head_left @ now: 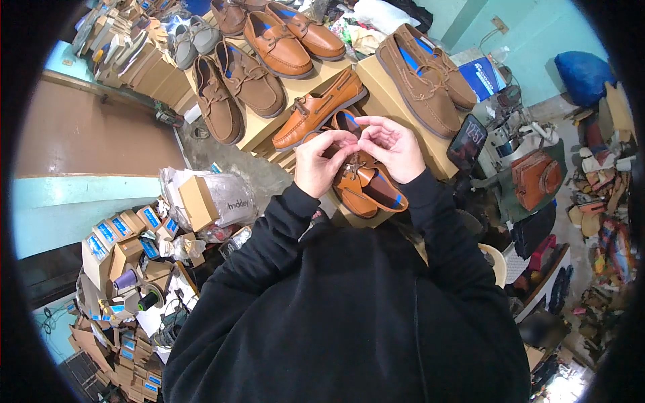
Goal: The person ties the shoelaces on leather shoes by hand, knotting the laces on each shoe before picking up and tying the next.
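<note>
Just above a pair of tan leather boat shoes, my left hand [327, 161] and my right hand [395, 149] meet, thumbs and fingertips pinched together. Whatever is between the fingertips is too small to make out. Below them, the nearer boat shoe [386, 191] shows a blue insole and a brown leather lace [356, 163]. My hands partly cover this pair. Another tan boat shoe [321, 111] rests on its side just beyond my left hand. To the right of my right hand, a brown boat shoe [420, 91] stands on a cardboard box [376, 77].
More brown and tan boat shoes [279, 47] stand on boxes ahead. A phone [467, 142] showing a clock is propped at the right, near a sewing machine [504, 141]. Small labelled boxes [107, 232] and thread spools [125, 279] crowd the left. Scraps [598, 195] cover the right-hand floor.
</note>
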Demonstrator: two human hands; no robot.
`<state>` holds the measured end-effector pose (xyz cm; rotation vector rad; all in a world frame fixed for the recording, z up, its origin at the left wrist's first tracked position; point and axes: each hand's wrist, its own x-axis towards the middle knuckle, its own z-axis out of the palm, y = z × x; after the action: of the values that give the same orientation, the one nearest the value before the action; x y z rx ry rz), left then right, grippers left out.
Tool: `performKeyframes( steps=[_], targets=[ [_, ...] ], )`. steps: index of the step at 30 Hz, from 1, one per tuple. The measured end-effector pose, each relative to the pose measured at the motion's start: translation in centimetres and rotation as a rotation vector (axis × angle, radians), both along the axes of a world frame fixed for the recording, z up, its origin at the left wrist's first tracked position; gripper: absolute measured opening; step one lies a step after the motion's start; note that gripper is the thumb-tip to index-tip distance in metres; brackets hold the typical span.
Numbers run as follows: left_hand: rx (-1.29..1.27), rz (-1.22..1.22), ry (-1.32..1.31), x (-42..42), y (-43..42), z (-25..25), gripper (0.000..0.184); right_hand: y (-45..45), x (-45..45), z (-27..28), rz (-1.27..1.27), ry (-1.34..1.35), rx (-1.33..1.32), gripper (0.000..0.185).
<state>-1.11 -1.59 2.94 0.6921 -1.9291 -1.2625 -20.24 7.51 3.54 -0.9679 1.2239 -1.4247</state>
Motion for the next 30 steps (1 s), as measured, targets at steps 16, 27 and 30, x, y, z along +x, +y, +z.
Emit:
performKeyframes(
  steps=[16, 27, 30],
  targets=[
    [0.370, -0.090, 0.152, 0.2, -0.6, -0.6, 0.035, -0.2, -0.2, -1.2, -0.086, -0.096, 0.004, 0.026],
    [0.375, -0.136, 0.254, 0.3, -1.1, -0.9, 0.020, 0.2, -0.1, -1.8, -0.049, -0.060, 0.105, 0.016],
    [0.377, -0.127, 0.265, 0.3, -1.0, -0.6, 0.020, 0.1, 0.0, -1.9, -0.052, -0.044, 0.101, 0.016]
  ],
)
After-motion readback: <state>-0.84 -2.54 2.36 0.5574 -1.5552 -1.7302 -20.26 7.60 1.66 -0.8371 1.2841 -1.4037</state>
